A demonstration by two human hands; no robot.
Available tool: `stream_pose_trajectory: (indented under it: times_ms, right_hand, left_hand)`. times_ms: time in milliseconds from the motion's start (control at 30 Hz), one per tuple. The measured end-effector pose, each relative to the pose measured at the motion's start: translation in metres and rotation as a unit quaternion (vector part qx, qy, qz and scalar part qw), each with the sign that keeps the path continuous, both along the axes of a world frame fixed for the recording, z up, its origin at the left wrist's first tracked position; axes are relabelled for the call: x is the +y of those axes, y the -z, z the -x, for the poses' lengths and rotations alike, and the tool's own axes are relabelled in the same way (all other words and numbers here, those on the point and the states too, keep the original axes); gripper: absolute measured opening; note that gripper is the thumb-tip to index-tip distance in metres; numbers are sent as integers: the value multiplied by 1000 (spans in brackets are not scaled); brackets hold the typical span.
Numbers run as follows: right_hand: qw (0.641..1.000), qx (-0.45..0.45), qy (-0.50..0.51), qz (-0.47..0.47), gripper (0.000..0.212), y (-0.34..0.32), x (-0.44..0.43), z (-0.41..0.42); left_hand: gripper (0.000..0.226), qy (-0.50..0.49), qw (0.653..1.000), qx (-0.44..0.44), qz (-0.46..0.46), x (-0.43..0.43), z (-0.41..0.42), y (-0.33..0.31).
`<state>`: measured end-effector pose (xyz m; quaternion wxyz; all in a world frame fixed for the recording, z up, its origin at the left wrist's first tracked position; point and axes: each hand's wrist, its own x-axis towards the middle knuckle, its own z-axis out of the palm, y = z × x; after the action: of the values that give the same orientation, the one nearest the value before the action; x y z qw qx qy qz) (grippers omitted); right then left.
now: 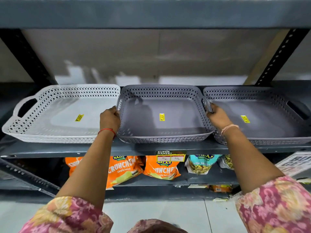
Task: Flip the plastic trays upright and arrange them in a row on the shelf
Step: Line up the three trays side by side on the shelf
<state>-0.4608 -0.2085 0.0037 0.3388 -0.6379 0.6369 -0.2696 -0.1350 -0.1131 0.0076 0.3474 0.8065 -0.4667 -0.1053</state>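
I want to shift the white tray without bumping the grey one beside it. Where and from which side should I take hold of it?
Take the white tray by the cut-out handle slot at its left end, coming from the left, where nothing crowds it. Its right end sits against the middle grey tray, where the left hand already is. Steady the front rim from the open shelf front.

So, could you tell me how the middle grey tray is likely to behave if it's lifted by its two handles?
The middle grey tray looks empty and its walls are perforated plastic, so it is probably light. Its flat base and low walls suggest it should stay fairly stiff, perhaps flexing slightly. With the left hand and right hand each taking a grip on opposite ends, it should lift level without tipping.
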Motion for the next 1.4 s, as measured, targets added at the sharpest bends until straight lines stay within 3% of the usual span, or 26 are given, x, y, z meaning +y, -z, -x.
stream_pose_trajectory:
  times_ms: [333,867,1100,1400]
  right_hand:
    - [1000,-13,-16,1,52,-2,6,5]
    - [999,-42,-29,-12,65,2,9,12]
    - [996,-92,-1,-4,38,-4,12,8]
    - [996,-83,-16,-26,67,0,11,14]
  left_hand:
    - [29,2,1000,27,3,3,0,-4]
    - [26,-2,999,-34,-32,3,-2,-1]
    - [26,-2,998,-36,-41,3,-2,-3]
    - [26,0,998,-39,-41,6,-1,-4]
